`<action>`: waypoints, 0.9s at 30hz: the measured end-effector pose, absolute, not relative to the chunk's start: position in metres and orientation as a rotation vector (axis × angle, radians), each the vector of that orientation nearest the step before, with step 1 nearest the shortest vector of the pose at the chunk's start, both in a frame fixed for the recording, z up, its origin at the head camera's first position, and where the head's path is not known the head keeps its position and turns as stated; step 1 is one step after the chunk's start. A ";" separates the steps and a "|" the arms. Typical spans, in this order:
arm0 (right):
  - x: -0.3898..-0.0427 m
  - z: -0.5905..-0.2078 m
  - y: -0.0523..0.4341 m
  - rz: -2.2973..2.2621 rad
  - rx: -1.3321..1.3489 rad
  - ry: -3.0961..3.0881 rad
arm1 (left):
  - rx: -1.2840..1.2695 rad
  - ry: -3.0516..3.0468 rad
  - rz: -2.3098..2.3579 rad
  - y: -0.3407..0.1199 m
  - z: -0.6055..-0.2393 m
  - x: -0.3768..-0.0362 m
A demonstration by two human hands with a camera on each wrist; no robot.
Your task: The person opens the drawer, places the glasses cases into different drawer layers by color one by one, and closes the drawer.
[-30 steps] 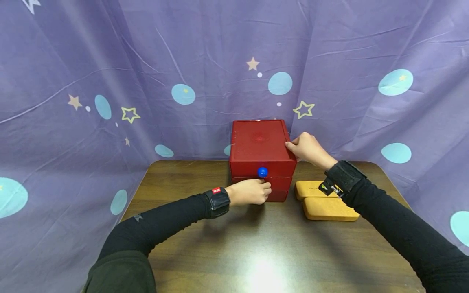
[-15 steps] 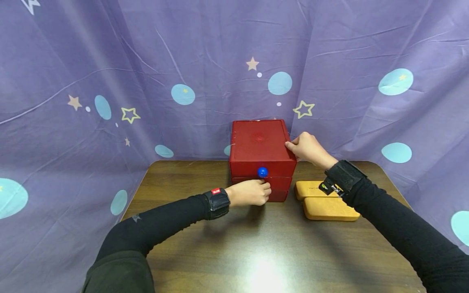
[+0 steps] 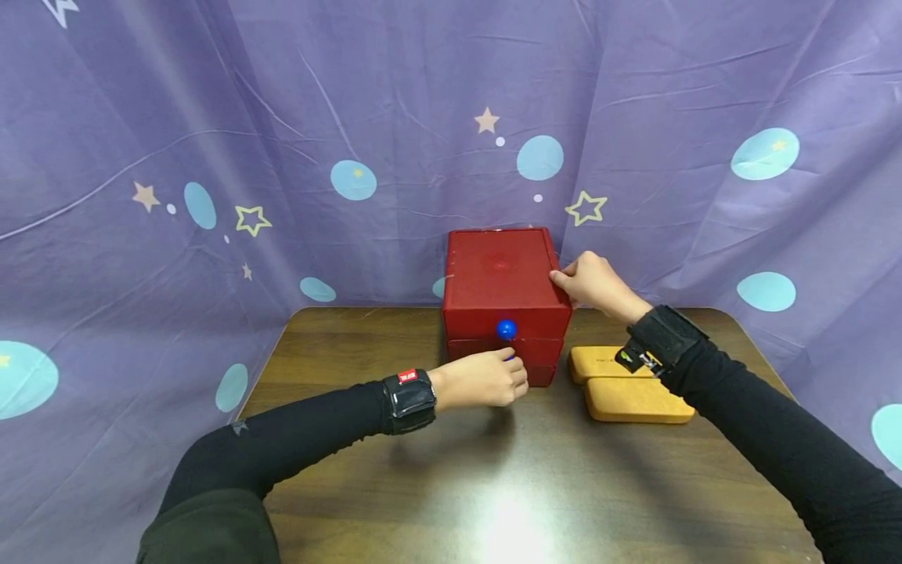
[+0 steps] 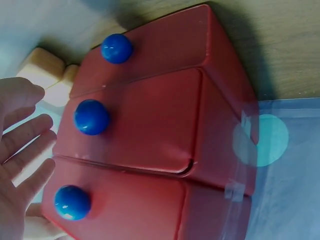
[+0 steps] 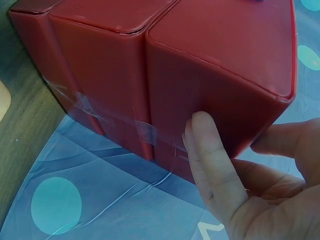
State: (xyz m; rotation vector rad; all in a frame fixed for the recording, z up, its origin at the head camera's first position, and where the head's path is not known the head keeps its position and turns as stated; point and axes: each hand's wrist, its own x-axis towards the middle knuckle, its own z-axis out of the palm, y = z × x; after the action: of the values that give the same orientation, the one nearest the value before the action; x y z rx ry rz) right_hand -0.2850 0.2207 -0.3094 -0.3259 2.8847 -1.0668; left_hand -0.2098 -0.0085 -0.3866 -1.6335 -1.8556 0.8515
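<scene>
A red three-drawer box (image 3: 502, 270) stands at the back of the table, its drawers pushed in. Each drawer front carries a round blue knob, and the top knob (image 3: 506, 330) shows in the head view. My left hand (image 3: 482, 379) is in front of the lower drawers, partly hiding them. The left wrist view has its fingers (image 4: 30, 135) spread and apart from the middle knob (image 4: 91, 117). With the thumb over the top edge and fingers (image 5: 212, 155) against the side, my right hand (image 3: 597, 287) holds the box's upper right edge.
Two yellow oblong cases (image 3: 637, 400) lie side by side right of the box, beneath my right forearm. A purple patterned curtain (image 3: 395, 117) hangs directly behind the wooden table (image 3: 423, 486).
My left hand has drawn slightly back from the drawer fronts, towards me, and a bit of blue knob now shows beyond its fingers. The right hand keeps its hold on the box.
</scene>
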 end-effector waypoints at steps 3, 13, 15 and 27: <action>-0.285 -0.309 0.221 -1.085 -0.317 2.868 | -1.632 -1.845 0.841 -0.010 -0.380 -0.203; -0.287 -0.308 0.220 -1.077 -0.303 2.858 | -1.585 -1.809 0.807 -0.017 -0.361 -0.190; -0.287 -0.307 0.220 -1.077 -0.306 2.855 | -1.581 -1.802 0.802 -0.018 -0.358 -0.189; -0.286 -0.308 0.220 -1.130 -0.297 2.817 | -1.480 -1.781 0.723 -0.028 -0.334 -0.188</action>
State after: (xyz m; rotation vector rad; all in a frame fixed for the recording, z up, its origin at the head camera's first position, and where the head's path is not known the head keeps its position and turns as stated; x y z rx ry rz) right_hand -0.2863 0.2201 -0.3076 -0.2969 2.8166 -1.1302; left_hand -0.1881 -0.0277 -0.3339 -1.4801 -1.7807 0.7226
